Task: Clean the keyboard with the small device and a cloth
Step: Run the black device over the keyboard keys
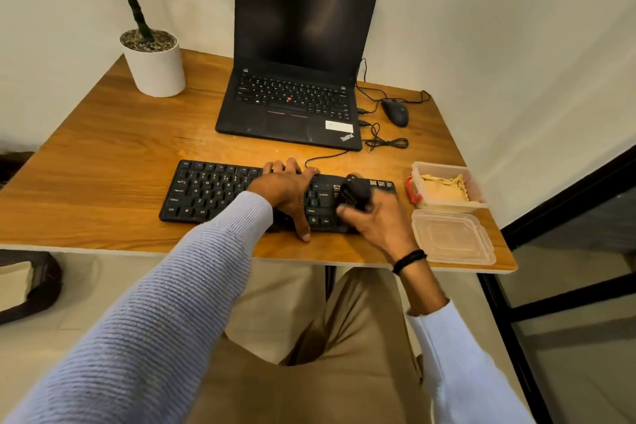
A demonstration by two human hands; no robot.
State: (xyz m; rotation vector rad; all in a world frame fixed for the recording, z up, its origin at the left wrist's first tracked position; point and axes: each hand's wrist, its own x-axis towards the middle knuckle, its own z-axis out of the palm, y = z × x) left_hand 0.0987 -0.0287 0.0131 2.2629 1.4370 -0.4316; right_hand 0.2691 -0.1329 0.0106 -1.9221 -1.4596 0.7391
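Now | keyboard (213, 189) lengthwise left-right | left hand (289, 193) fingers spread on it | right hand (377, 222) fingers grip device (356, 193)

The keyboard (210, 189) is partly covered — its middle by the left hand (287, 189), its right end by the right hand (378, 220). The small device (356, 190) gripped there is half hidden and blurred; beyond the keyboard, the plant (156, 69) is cropped at its top.

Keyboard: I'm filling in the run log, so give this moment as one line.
phase: device pass | left hand rests on keyboard | right hand grips small device at keyboard's right end | cloth in open container
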